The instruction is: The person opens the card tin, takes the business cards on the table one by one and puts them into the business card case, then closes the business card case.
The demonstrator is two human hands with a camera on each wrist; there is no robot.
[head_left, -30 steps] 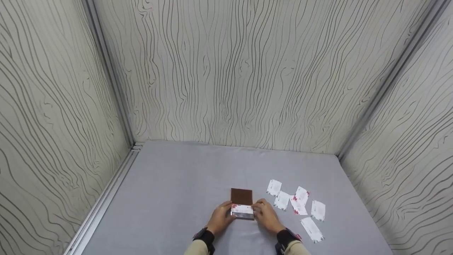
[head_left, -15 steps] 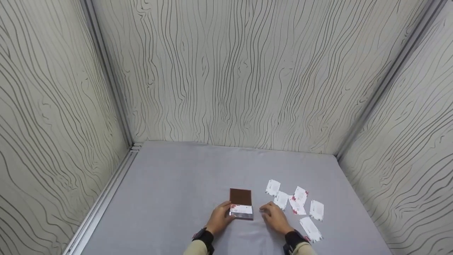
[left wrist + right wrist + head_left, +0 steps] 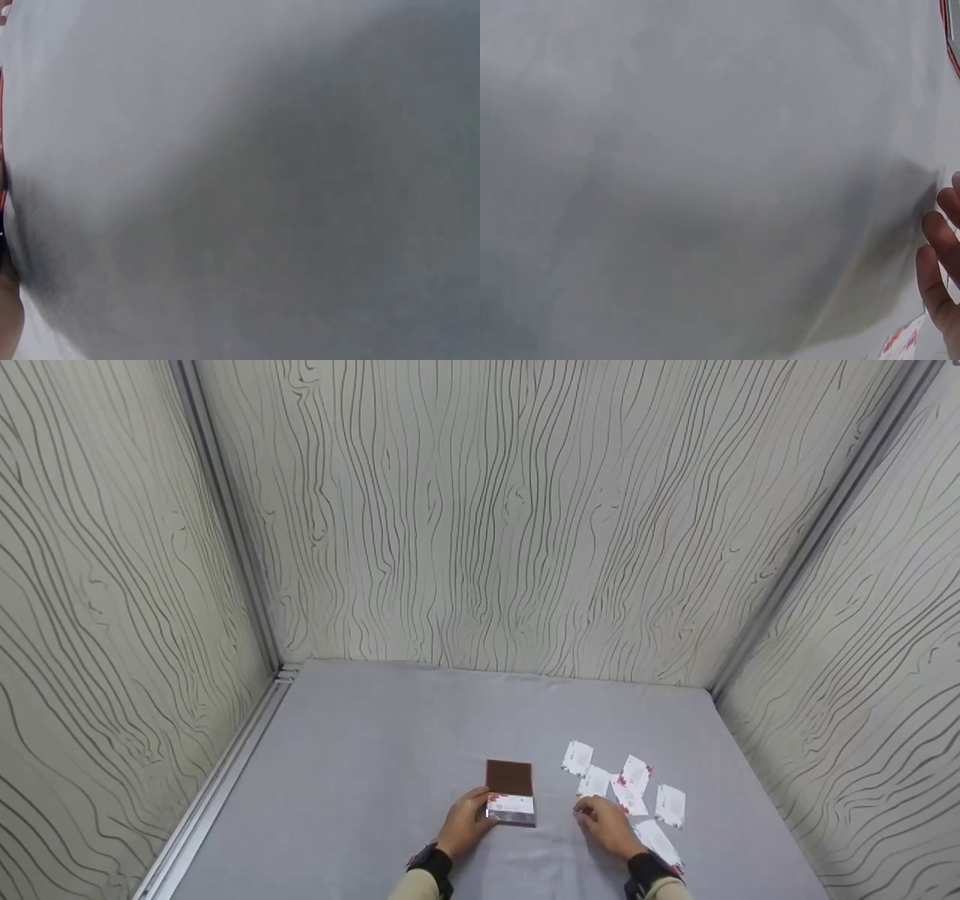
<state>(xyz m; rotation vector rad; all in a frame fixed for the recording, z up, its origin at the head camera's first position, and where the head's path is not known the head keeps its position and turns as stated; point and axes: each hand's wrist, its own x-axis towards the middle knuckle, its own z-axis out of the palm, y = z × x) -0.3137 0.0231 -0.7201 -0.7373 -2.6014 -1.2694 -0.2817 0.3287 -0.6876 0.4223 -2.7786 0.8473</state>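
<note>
A brown card case [image 3: 510,777] lies with its lid folded back on the grey cloth in the head view. A white card with red flowers [image 3: 514,802] shows in its lower half, behind a clear strip. My left hand [image 3: 461,825] grips the case's left side, thumb low and fingers higher up. To the right, my right hand [image 3: 609,826] hovers with loosely bent fingers and nothing held, just below a white card [image 3: 595,781]. In the right wrist view its fingers [image 3: 939,244] show at the right edge. The left wrist view catches only a sliver of the left hand [image 3: 9,311].
Several flower-printed cards lie scattered at the right, among them an overlapping red-flowered pair [image 3: 631,793], one farther back [image 3: 577,757] and one at the far right [image 3: 670,805]. Another card [image 3: 658,844] is partly covered by the right wrist. Patterned walls [image 3: 480,525] enclose the table.
My right hand has let go of the case's right side and moved right, towards the loose cards. The left hand keeps its place on the case.
</note>
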